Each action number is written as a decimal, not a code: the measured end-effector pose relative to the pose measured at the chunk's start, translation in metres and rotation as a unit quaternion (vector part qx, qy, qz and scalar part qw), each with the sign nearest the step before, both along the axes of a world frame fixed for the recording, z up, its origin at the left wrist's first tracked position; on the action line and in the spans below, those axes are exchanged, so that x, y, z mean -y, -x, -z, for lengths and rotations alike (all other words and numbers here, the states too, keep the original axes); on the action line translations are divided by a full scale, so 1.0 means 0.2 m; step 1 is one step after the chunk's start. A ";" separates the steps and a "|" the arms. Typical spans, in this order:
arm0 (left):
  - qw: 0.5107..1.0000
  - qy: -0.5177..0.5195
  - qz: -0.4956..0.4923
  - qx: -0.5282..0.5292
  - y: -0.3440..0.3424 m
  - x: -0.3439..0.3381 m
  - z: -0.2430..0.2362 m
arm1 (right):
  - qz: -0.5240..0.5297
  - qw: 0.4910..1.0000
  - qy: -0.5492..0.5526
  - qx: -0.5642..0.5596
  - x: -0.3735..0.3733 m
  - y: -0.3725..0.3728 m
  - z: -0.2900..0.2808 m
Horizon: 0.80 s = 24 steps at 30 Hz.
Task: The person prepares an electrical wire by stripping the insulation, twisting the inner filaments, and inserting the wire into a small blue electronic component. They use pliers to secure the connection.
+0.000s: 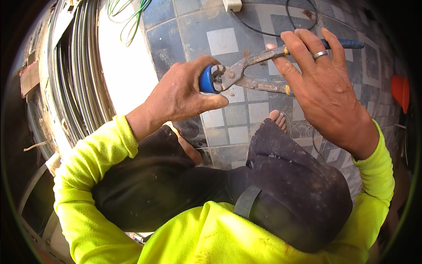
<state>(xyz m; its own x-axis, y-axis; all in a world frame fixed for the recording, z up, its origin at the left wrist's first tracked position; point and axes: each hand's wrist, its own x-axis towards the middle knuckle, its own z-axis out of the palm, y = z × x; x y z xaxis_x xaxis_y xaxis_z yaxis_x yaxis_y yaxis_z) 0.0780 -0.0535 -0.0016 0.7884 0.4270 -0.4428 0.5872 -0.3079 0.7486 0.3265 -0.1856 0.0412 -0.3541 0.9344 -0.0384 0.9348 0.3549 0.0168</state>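
My left hand [176,91] is closed around a short, round blue piece [206,79], with the thumb held out below it. Worn metal pincers [232,72] have their jaws against the near-right end of this piece, where a small metal part shows. Their long handles spread apart toward the right; the upper one ends in a blue grip, and yellow bands mark both. My right hand [323,86], wearing a ring, has its fingers bent over the upper handle, while the lower handle meets the palm side.
Long bundled metal strips [72,75] lie along the left. Green wire [127,22] loops at the top beside a white block [232,5] with a black cable [257,31]. An orange container [400,93] stands far right. A bare foot [278,118] rests on the patterned tile floor [220,119].
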 end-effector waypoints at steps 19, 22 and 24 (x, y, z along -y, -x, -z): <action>0.998 0.010 -0.032 0.045 0.03 -0.05 0.06 | -0.077 0.991 -0.105 0.029 -0.07 -0.03 0.05; 0.999 0.020 -0.035 0.032 0.03 -0.04 0.06 | -0.076 0.993 -0.091 0.026 -0.07 -0.03 0.03; 0.999 0.031 -0.031 0.020 0.03 -0.05 0.06 | -0.061 0.996 -0.056 0.026 -0.07 -0.01 0.01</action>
